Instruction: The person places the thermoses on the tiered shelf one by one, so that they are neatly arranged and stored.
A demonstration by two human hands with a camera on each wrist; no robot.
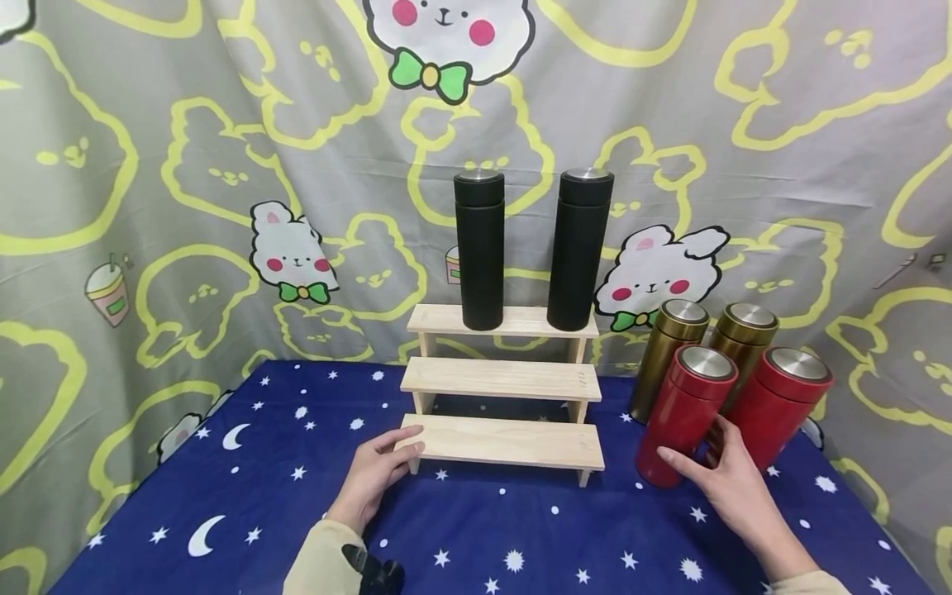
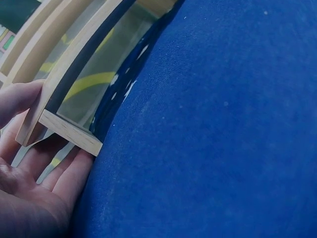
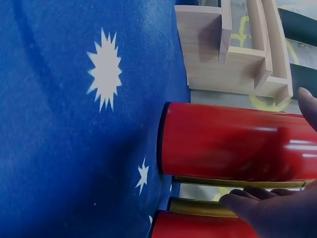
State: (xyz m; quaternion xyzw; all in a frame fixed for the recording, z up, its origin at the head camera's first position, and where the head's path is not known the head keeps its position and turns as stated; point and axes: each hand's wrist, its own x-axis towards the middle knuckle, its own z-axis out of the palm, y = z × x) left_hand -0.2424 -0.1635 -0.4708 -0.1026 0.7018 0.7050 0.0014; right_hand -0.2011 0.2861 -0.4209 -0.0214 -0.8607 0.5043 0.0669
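Note:
A three-step wooden shelf (image 1: 506, 442) stands on a blue star-print cloth (image 1: 476, 529). Two black flasks (image 1: 479, 248) (image 1: 578, 248) stand upright on its top step. My left hand (image 1: 375, 475) holds the left end of the bottom step, thumb on top and fingers (image 2: 64, 183) under the leg (image 2: 69, 131). My right hand (image 1: 725, 479) grips the nearer red flask (image 1: 687, 413) low on its body. In the right wrist view the thumb lies above that red flask (image 3: 228, 141) and the fingers (image 3: 257, 206) below it.
A second red flask (image 1: 781, 405) and two gold flasks (image 1: 665, 355) (image 1: 740, 343) stand close behind the gripped one, right of the shelf. A grey cartoon-print curtain (image 1: 223, 207) hangs behind. The cloth's right edge runs close to the flasks.

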